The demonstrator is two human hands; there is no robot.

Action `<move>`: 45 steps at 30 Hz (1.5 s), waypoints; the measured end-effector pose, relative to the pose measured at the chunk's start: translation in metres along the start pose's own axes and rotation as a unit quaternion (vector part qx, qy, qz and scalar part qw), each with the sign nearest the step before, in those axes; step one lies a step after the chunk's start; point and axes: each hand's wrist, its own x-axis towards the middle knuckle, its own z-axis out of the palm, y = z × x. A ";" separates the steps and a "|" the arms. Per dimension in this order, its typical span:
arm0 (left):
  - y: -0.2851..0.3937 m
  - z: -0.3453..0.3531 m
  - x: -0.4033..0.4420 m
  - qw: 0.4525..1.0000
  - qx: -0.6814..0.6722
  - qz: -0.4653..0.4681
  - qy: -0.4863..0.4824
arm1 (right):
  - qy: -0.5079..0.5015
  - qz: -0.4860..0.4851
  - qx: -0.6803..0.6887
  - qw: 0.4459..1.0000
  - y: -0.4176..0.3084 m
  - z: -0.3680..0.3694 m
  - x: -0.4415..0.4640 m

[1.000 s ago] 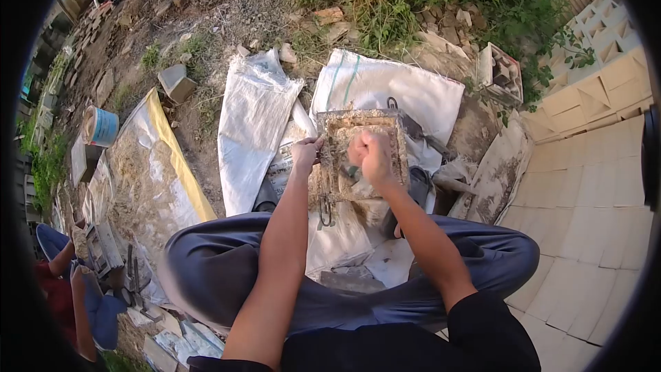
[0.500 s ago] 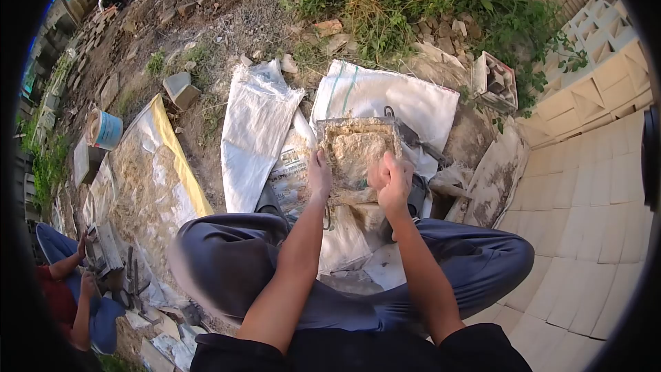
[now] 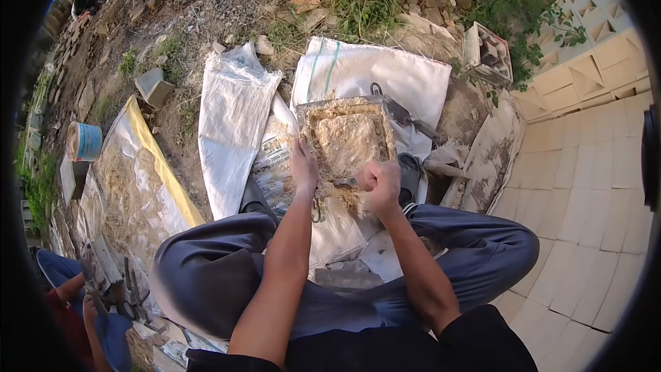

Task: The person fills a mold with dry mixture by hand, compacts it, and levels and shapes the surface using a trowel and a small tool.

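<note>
Between my knees lies a square mold (image 3: 390,139) with a raised rim, filled with crumbly tan, sandy mix (image 3: 348,139). My left hand (image 3: 303,169) is closed on the mold's near left edge. My right hand (image 3: 380,184) makes a fist over its near right part, around a small tool whose short, flat, dark blade (image 3: 342,182) points left across the near rim; the fist hides the handle. A metal loop handle (image 3: 376,89) stands at the far side and another (image 3: 317,211) at the near side.
White woven sacks (image 3: 237,124) lie under and around the mold. A sheet with more sandy mix (image 3: 141,179) and a bucket (image 3: 85,141) are on the left, near another seated person (image 3: 76,296). Stacked pale blocks (image 3: 564,193) form a wall on the right. A block-filled crate (image 3: 487,55) stands beyond.
My right hand has lowered toward the near edge of the mold, and the tool's blade now shows. My left hand stays at the left edge. The whole view has shifted slightly.
</note>
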 end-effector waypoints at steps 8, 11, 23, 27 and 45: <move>0.005 0.002 0.004 1.000 -0.003 0.031 -0.005 | -0.045 -0.122 -0.041 0.991 0.012 -0.010 0.001; 0.005 0.000 -0.003 0.999 -0.013 0.025 0.020 | 0.006 -0.143 -0.090 0.986 0.005 -0.021 0.010; 0.000 0.007 0.003 0.998 0.022 0.046 0.023 | 0.109 0.089 0.210 0.967 -0.002 -0.066 0.017; -0.004 -0.006 -0.003 0.998 0.059 0.014 -0.013 | 0.055 0.041 0.085 0.994 0.000 -0.067 0.012; -0.005 0.003 -0.001 0.997 0.049 0.063 0.024 | 0.106 0.064 0.146 0.981 0.014 -0.099 0.012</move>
